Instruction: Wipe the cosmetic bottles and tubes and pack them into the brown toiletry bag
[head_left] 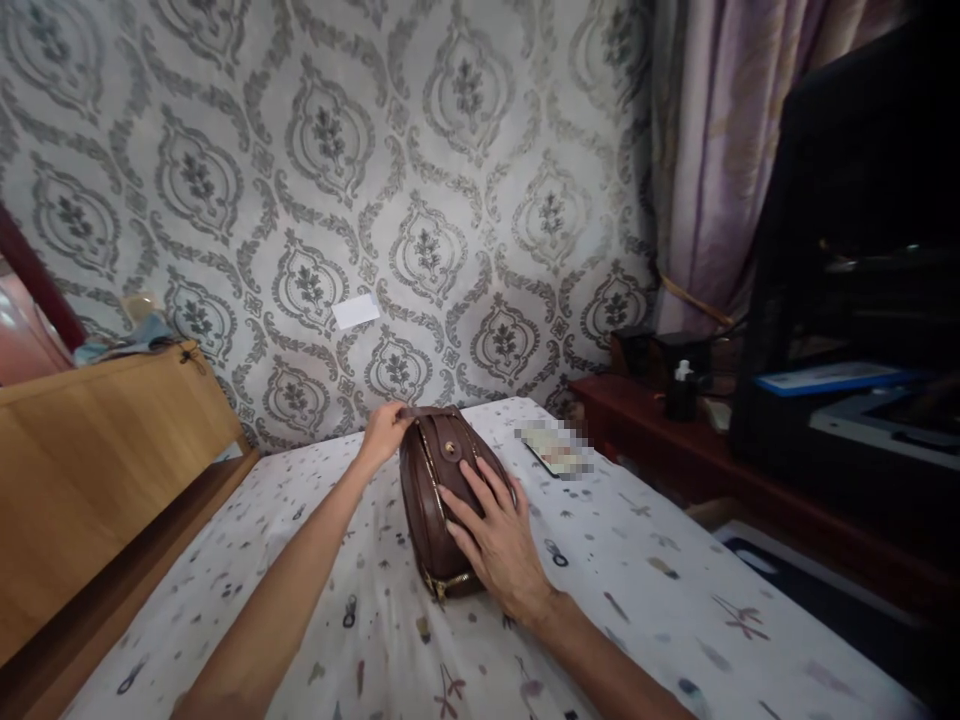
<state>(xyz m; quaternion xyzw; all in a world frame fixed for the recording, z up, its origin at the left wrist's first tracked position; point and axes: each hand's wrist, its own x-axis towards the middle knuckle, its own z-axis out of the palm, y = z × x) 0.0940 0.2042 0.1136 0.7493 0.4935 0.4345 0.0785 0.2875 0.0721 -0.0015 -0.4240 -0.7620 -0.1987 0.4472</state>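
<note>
A dark brown leather bag (pixel 427 500) with gold zippers and a round snap lies on a white patterned bed sheet (pixel 360 640). At its far left end, my left hand (pixel 385 432) has its fingers closed on the bag's strap. Across the bag's right side rests my right hand (pixel 499 540), its fingers spread flat on the leather. A zipper pull hangs at the near end of the bag. The bag's underside is hidden.
A phone (pixel 553 452), partly pixelated, lies right of the bag. A wooden board (pixel 112 410) borders the left side. On the right stand a dark red table (pixel 645 420), a small bottle (pixel 681 392) and a large black object (pixel 862 200). Patterned wall behind.
</note>
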